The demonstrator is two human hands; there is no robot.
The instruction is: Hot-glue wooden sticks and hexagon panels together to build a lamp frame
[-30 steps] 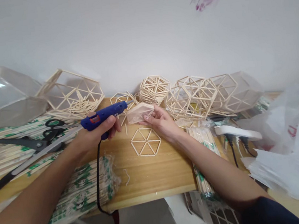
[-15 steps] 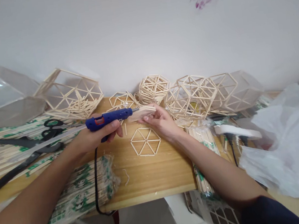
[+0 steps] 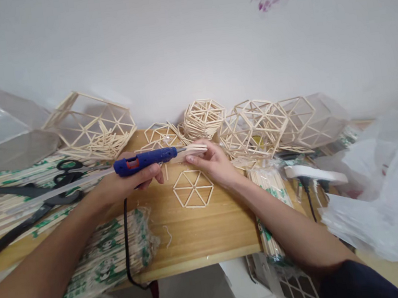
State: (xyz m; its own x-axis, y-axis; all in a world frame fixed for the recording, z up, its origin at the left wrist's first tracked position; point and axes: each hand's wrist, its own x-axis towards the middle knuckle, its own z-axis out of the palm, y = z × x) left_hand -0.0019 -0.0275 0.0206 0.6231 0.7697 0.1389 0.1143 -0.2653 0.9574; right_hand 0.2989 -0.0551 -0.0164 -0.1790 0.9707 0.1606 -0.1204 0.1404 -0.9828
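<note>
Green panda prints are seen on the clear-wrapped stick pack point(image 3: 107, 257) at the near left of the table point(image 3: 209, 232); the small green lettering beside them cannot be made out. Green marks are also carried by the stick bundle point(image 3: 269, 188) on the right. Between these two packs a strip of bare wood is left, bounded by the table's front edge, with a flat hexagonal stick frame point(image 3: 193, 188) laid in it. The far side is lined by stick frames point(image 3: 254, 125) set near the wall point(image 3: 171, 41). The blue glue gun point(image 3: 146, 161) is gripped in the closed left hand point(image 3: 128, 181), its nozzle pointed at a small stick-edged piece point(image 3: 196, 148) above the table, just beyond the hexagon. That piece is pinched between thumb and fingers of the right hand point(image 3: 213, 161); whether it is touched by the nozzle cannot be told.
</note>
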